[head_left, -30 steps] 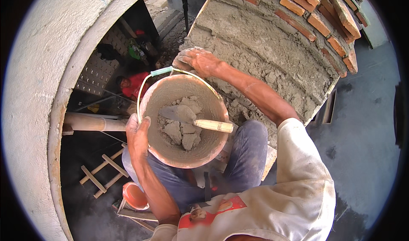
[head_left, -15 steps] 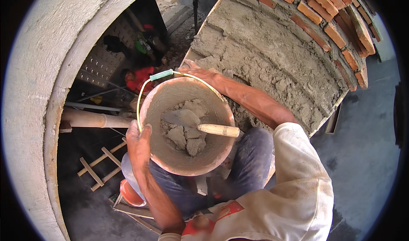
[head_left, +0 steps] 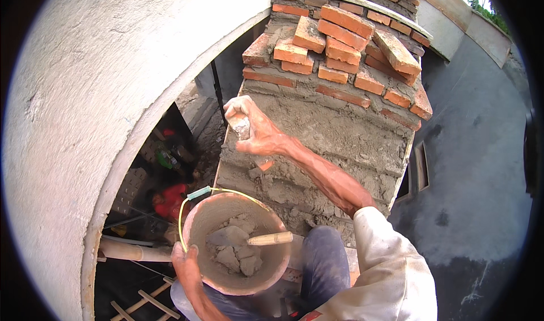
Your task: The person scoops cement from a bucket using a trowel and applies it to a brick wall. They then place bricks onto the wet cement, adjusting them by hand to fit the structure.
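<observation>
My right hand (head_left: 258, 131) is raised over the mortar bed, fingers wrapped round a mortar-smeared brick (head_left: 240, 127). An orange brick end (head_left: 264, 163) shows just below the palm; I cannot tell whether it belongs to the same brick. My left hand (head_left: 188, 267) grips the near-left rim of a round bucket (head_left: 198, 230), beside the foot of its yellow wire handle. In the bucket lie clumps of grey mortar (head_left: 241, 258) and a trowel (head_left: 271, 239), its wooden handle pointing right. The bucket sits close in front of my legs.
Ahead, loose red bricks (head_left: 343, 34) are piled on the stepped brickwork. Wet mortar (head_left: 340, 128) covers the sloping surface below them. A curved pale wall (head_left: 141, 54) rises at left, above a drop with a wooden ladder (head_left: 144, 304) and a person in red (head_left: 170, 201).
My right hand has left the far bucket rim and moved forward, now holding a brick. The left hand keeps its grip on the rim. The view has tilted up, showing more brickwork.
</observation>
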{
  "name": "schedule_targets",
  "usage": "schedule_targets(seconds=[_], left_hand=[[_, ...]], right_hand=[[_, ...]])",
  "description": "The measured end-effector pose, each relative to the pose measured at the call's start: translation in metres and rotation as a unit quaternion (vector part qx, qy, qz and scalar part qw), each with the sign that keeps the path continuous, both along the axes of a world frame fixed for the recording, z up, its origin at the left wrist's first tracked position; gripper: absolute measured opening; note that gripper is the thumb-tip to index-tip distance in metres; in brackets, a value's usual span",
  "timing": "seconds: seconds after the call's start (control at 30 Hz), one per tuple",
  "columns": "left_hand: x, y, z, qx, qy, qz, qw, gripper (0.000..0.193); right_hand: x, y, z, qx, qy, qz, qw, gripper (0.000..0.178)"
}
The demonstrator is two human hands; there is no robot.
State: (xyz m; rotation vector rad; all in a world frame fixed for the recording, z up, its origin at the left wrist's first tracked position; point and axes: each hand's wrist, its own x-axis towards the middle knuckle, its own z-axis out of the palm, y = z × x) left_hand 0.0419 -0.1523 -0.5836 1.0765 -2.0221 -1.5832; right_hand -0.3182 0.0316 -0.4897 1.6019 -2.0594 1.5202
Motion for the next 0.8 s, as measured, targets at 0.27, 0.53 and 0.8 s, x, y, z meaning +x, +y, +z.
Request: schedule_targets(seconds=[0.27,0.53,0.8], left_hand=[[-0.010,-0.001,0.007,0.016,0.021,-0.005,1.000,0.007],[-0.011,-0.002,0.014,0.004,0.017,0.012,1.000,0.009],[-0.010,-0.004,0.006,0.004,0.008,0.010,1.000,0.007]], right_hand=[[-0.137,0.019,0.184,0.208,0.500,0.013,0.841,0.065],[-0.190,0.079,0.154,0.316,0.508,-0.123,0.792,0.055],[-0.218,0.088,0.164,0.328,0.487,-0.231,0.776,0.049]])
